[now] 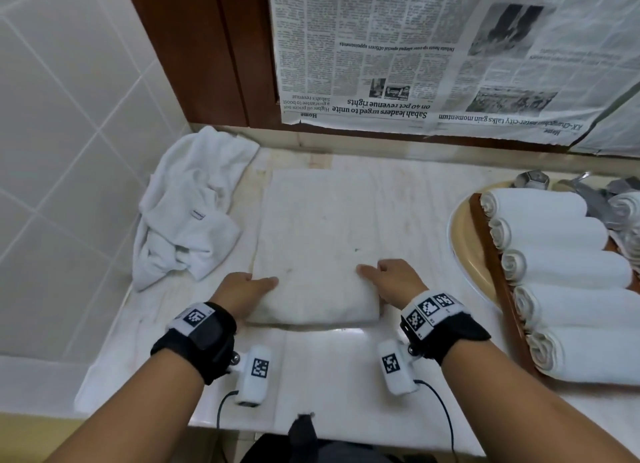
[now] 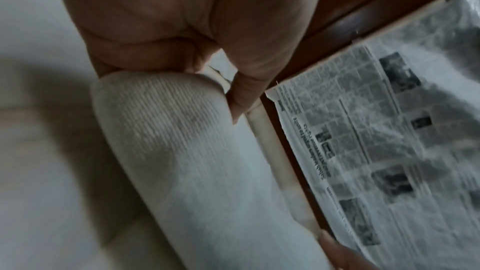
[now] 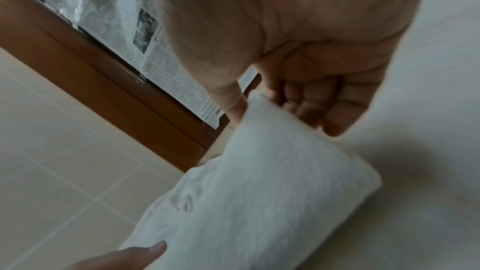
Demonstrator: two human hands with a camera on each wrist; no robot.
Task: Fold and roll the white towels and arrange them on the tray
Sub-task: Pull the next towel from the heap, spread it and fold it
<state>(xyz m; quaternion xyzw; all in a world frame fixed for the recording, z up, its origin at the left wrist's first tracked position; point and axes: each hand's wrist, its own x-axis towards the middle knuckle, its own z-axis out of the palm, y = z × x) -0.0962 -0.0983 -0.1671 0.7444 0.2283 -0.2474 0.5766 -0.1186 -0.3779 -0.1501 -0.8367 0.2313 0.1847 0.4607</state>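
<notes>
On the pale marble bench [image 1: 346, 365], the task looks well past half: five rolled white towels [image 1: 568, 275] lie side by side on the brown wooden tray [image 1: 498, 272] at right. One folded white towel [image 1: 311, 227] lies flat at centre, its near edge just starting to roll. A crumpled white towel heap [image 1: 187, 213] waits at left, unfolded. Left hand [image 1: 246, 289] and right hand [image 1: 394, 279] both grip that near edge, thumbs on top, fingers curled beneath.
</notes>
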